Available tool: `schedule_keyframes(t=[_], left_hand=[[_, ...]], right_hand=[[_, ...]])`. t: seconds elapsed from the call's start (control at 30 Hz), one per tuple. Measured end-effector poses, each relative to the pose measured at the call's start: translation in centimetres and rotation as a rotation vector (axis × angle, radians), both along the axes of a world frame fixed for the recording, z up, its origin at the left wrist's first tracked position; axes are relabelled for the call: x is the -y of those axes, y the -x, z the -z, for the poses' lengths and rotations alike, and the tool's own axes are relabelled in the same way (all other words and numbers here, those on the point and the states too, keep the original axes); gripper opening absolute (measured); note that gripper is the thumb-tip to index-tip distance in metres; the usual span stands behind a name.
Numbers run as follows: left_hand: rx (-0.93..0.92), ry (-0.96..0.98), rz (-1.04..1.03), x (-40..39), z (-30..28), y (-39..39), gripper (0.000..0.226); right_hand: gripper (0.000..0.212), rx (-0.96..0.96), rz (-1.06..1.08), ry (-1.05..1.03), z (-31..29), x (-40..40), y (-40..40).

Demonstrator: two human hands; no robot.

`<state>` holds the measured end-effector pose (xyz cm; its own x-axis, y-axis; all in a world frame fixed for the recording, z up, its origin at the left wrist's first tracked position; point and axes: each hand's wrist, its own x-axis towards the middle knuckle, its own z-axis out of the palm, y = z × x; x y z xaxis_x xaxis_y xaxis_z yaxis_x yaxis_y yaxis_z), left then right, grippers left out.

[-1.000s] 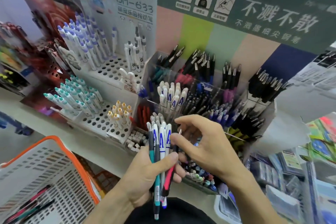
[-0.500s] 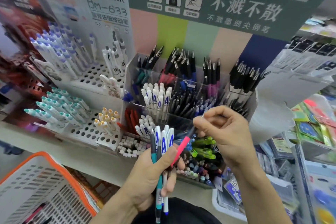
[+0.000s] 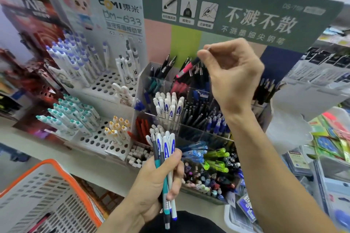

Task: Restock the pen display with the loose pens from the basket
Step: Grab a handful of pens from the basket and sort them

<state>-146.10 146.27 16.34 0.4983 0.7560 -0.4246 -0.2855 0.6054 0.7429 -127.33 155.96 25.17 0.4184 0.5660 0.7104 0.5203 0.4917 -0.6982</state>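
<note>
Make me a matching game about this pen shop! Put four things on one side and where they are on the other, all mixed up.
Things:
1. pink pen
2. bunch of pens
3. basket
4. green pens

Places:
A. bottom left corner, orange rim
B. lying in the lowest clear tray
C. pinched by the right hand, over the top row
D. gripped in the left hand

Pairs: 1-C, 2-D, 3-A, 4-B
</note>
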Motion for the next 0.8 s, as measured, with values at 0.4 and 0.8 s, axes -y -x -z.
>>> schedule_keyframes(t=[0.4, 0.8], left_hand=[[0.02, 0.008, -0.043, -0.1, -0.6, 0.9, 0.025], [0.128, -0.006, 0.025, 0.0, -0.1, 1.0, 0.037]], right_hand=[[0.021, 0.723, 0.075, 0.346, 0.5, -2.9, 1.3], [0.02, 0.256, -0.446, 0.667, 6.6, 8.7, 2.7]])
